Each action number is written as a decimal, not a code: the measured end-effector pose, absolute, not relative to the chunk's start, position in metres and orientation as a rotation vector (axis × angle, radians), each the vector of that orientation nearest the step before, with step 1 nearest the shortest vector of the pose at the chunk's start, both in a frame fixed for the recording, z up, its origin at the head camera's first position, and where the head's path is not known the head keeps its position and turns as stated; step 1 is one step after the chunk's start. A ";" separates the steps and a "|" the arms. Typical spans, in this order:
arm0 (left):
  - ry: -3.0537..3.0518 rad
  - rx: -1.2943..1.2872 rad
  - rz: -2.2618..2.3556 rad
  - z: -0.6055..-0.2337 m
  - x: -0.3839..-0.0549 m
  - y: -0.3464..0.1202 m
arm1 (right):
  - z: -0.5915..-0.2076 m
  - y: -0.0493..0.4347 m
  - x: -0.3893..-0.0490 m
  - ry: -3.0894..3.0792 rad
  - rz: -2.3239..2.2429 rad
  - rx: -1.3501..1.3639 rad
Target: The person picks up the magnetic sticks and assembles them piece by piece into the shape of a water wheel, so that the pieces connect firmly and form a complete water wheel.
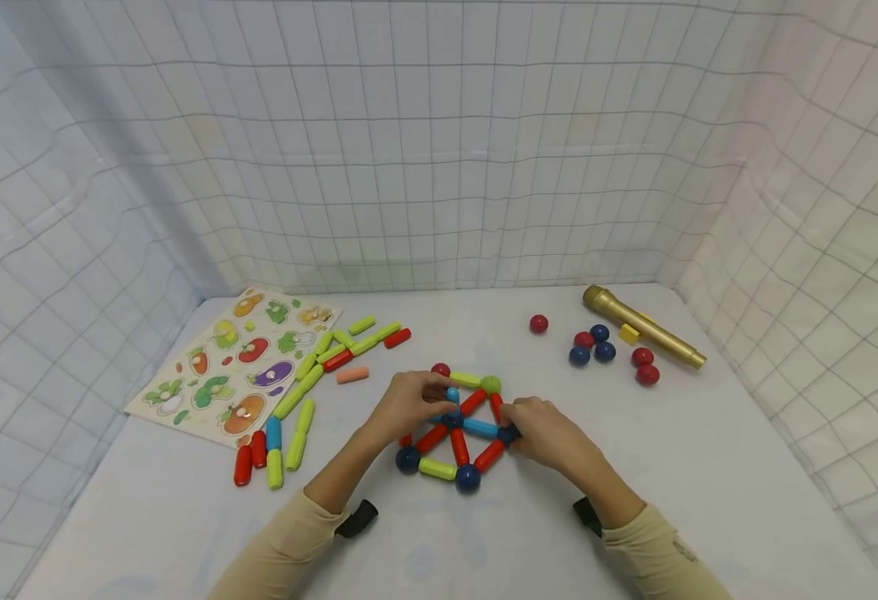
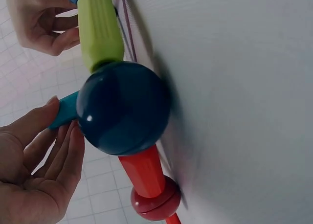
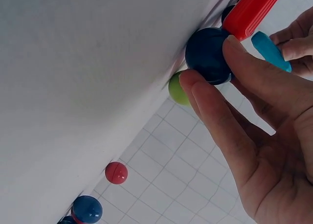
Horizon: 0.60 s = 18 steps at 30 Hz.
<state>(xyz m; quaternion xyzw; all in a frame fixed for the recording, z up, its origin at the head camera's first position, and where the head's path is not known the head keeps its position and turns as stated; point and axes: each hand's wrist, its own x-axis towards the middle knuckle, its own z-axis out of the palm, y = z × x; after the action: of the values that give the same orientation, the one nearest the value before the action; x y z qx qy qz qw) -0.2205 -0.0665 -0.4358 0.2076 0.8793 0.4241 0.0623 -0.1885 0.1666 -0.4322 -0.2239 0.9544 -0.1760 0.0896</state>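
A flat frame of magnetic rods and balls lies on the table, with red spokes such as the red rod [image 1: 460, 447] meeting at a dark blue centre ball [image 1: 452, 421]. My left hand [image 1: 407, 406] pinches a light blue rod [image 1: 453, 397] that stands up over that centre. On the frame's right side, my right hand [image 1: 547, 432] holds another dark blue ball [image 3: 208, 55] between thumb and fingers. Dark blue balls [image 1: 468, 477] mark the near corners, joined by a yellow-green rod [image 1: 438, 469]. A green ball [image 1: 490, 384] and a red ball [image 1: 441, 369] form the far corners.
Loose rods [image 1: 299, 433], mostly yellow-green and red, lie to the left beside a vegetable picture board [image 1: 217, 358]. Loose red and blue balls [image 1: 605, 352] lie at the right, near a gold microphone [image 1: 644, 327] and a small yellow block [image 1: 629, 333].
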 end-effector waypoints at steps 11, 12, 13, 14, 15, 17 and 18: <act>2.792 0.519 1.112 -0.435 -0.222 -0.087 | -0.432 0.165 -0.197 2.863 -0.511 -0.667; 2.826 0.449 1.053 -0.434 -0.222 -0.093 | -0.432 0.165 -0.199 2.865 -0.511 -0.667; 2.853 0.386 0.992 -0.434 -0.222 -0.100 | -0.433 0.164 -0.201 2.867 -0.514 -0.668; 2.866 0.325 0.938 -0.433 -0.222 -0.105 | -0.433 0.164 -0.203 2.868 -0.517 -0.667; 2.870 0.282 0.895 -0.433 -0.222 -0.110 | -0.433 0.163 -0.205 2.866 -0.525 -0.663; 2.840 0.232 0.859 -0.433 -0.221 -0.118 | -0.433 0.164 -0.211 2.854 -0.545 -0.660; 2.818 0.225 0.857 -0.434 -0.221 -0.121 | -0.433 0.165 -0.215 2.833 -0.566 -0.655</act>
<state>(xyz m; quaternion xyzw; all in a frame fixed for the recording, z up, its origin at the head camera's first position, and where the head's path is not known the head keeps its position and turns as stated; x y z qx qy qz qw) -0.2209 -0.1209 -0.4338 0.0758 0.9497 0.2890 0.0935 -0.2152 0.1652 -0.4331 -0.2204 0.9525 -0.1902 0.0896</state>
